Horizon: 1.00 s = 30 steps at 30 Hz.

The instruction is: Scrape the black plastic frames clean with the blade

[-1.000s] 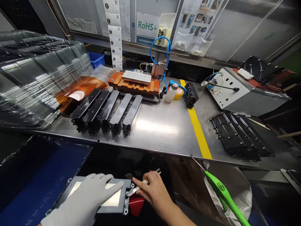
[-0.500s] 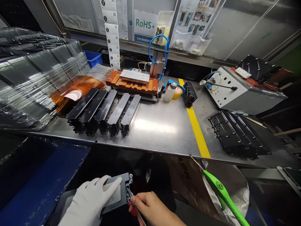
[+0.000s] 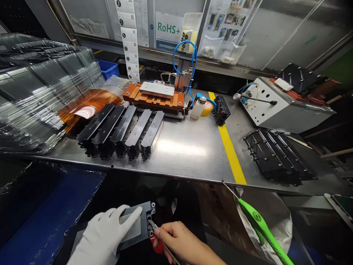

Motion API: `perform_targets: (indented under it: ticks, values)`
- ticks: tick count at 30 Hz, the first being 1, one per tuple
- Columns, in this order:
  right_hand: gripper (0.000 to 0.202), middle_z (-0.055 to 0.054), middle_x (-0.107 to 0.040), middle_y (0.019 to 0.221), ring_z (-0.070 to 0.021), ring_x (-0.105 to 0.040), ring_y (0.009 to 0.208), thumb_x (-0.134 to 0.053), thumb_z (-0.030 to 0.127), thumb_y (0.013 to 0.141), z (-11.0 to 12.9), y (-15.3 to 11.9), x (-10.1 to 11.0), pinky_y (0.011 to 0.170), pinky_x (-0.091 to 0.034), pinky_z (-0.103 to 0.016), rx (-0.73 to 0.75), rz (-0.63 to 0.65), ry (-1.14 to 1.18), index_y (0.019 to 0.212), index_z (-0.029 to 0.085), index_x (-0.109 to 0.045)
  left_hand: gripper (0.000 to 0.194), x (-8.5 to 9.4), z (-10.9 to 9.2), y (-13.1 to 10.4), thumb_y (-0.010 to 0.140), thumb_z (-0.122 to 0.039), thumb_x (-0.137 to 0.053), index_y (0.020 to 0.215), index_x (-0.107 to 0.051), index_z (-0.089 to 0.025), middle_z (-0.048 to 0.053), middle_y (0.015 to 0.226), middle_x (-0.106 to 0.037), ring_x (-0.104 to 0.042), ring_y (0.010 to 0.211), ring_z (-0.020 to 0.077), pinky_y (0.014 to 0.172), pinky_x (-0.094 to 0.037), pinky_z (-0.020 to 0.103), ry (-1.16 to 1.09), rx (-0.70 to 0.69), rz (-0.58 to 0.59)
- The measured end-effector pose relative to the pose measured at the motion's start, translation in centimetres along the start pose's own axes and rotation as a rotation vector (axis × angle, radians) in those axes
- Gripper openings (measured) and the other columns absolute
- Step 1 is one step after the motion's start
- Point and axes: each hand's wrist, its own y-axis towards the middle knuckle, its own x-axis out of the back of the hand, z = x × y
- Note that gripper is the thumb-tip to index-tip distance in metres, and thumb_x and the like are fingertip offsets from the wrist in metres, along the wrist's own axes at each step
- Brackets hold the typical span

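Grey framed panel (image 3: 136, 226) sits low in the person's lap, below the near edge of the steel tabletop (image 3: 190, 151). The gloved left hand (image 3: 106, 235) presses flat on top of the panel, steadying it. The bare right hand (image 3: 176, 243), just right of the panel, pinches a thin blade tool (image 3: 154, 227) whose tip meets the panel's right edge. Beyond the panel, five black bars (image 3: 121, 130) lie in a row; behind them an orange fixture (image 3: 154, 97). Far right of the panel, a green-handled tool (image 3: 260, 224) hangs off the tabletop edge.
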Motion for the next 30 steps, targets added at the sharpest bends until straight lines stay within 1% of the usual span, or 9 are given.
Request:
perform_targets:
  ticks: [6, 10, 15, 18, 20, 22, 25, 27, 30]
  values:
    - [0.056, 0.007, -0.049, 0.046, -0.0086, -0.045, 0.040, -0.044, 0.064, 0.096, 0.1, 0.0, 0.4, 0.047, -0.037, -0.020, 0.000, -0.047, -0.002, 0.086, 0.016, -0.071, 0.084, 0.7, -0.2, 0.3, 0.074, 0.002, -0.046, 0.145, -0.048, -0.043, 0.011, 0.131, -0.067, -0.067, 0.102, 0.0288, 0.082, -0.052, 0.044, 0.069, -0.017, 0.014]
    - [0.052, 0.006, -0.052, 0.049, -0.0082, -0.047, 0.042, -0.046, 0.059, 0.097, 0.6, -0.3, 0.6, 0.049, -0.039, -0.021, -0.010, -0.006, -0.040, 0.083, 0.017, -0.071, 0.086, 0.8, -0.3, 0.2, 0.072, 0.005, -0.042, 0.144, -0.050, -0.042, 0.013, 0.130, -0.067, -0.068, 0.099, 0.0300, 0.077, -0.053, 0.043, 0.100, -0.047, 0.003]
    - [0.054, 0.006, -0.051, 0.047, -0.0074, -0.045, 0.041, -0.046, 0.061, 0.097, 0.6, -0.5, 1.3, 0.048, -0.037, -0.020, -0.011, -0.016, -0.038, 0.085, 0.015, -0.073, 0.083, 0.9, -0.3, 0.1, 0.074, 0.005, -0.041, 0.143, -0.052, -0.040, 0.012, 0.128, -0.069, -0.069, 0.101, 0.0290, 0.080, -0.053, 0.045, 0.069, -0.045, -0.015]
    - [0.057, 0.008, -0.048, 0.045, -0.0080, -0.044, 0.040, -0.046, 0.066, 0.096, 0.5, -0.5, 1.6, 0.047, -0.035, -0.021, 0.013, -0.008, 0.003, 0.095, 0.015, -0.071, 0.085, 1.0, -0.3, 0.2, 0.070, 0.005, -0.044, 0.142, -0.054, -0.038, 0.012, 0.129, -0.068, -0.068, 0.104, 0.0294, 0.085, -0.055, 0.047, 0.015, -0.026, -0.011]
    - [0.057, 0.008, -0.048, 0.047, -0.0088, -0.044, 0.042, -0.045, 0.068, 0.095, 0.6, -0.6, 1.5, 0.050, -0.037, -0.022, 0.053, -0.008, 0.074, 0.104, 0.016, -0.068, 0.079, 0.9, -0.1, 0.1, 0.071, -0.001, -0.049, 0.143, -0.053, -0.033, 0.011, 0.134, -0.066, -0.066, 0.112, 0.0294, 0.094, -0.054, 0.049, -0.138, 0.017, -0.035]
    - [0.057, 0.006, -0.054, 0.057, -0.0102, -0.049, 0.051, -0.043, 0.069, 0.095, 0.6, -1.0, 1.0, 0.057, -0.041, -0.024, 0.124, -0.035, 0.162, 0.106, 0.017, -0.063, 0.076, 0.6, 0.3, 0.0, 0.076, -0.014, -0.056, 0.149, -0.044, -0.028, 0.010, 0.140, -0.062, -0.062, 0.121, 0.0285, 0.102, -0.052, 0.046, -0.421, 0.125, -0.104]
    - [0.056, 0.001, -0.058, 0.077, -0.0123, -0.054, 0.070, -0.047, 0.073, 0.091, 0.7, -1.4, -0.7, 0.073, -0.044, -0.028, 0.208, -0.014, 0.314, 0.097, 0.019, -0.060, 0.071, 0.0, 0.6, -0.3, 0.086, -0.035, -0.058, 0.153, -0.035, -0.028, 0.007, 0.129, -0.070, -0.067, 0.113, 0.0285, 0.093, -0.059, 0.044, -0.860, 0.309, -0.156]
    - [0.057, 0.002, -0.054, 0.076, -0.0117, -0.051, 0.069, -0.053, 0.075, 0.087, 0.8, -1.4, -2.1, 0.073, -0.042, -0.028, 0.210, 0.050, 0.421, 0.093, 0.019, -0.058, 0.060, -0.4, 0.3, -0.4, 0.092, -0.046, -0.054, 0.149, -0.041, -0.030, 0.007, 0.122, -0.073, -0.070, 0.106, 0.0288, 0.087, -0.060, 0.048, -0.980, 0.341, -0.138]
    - [0.057, 0.006, -0.046, 0.063, -0.0099, -0.041, 0.056, -0.058, 0.077, 0.082, 1.4, -1.1, -3.5, 0.061, -0.035, -0.025, 0.190, 0.089, 0.610, 0.090, 0.021, -0.054, 0.051, -0.8, -0.9, -0.5, 0.094, -0.051, -0.055, 0.139, -0.051, -0.028, 0.011, 0.132, -0.065, -0.065, 0.113, 0.0273, 0.092, -0.057, 0.052, -1.005, 0.300, -0.133]
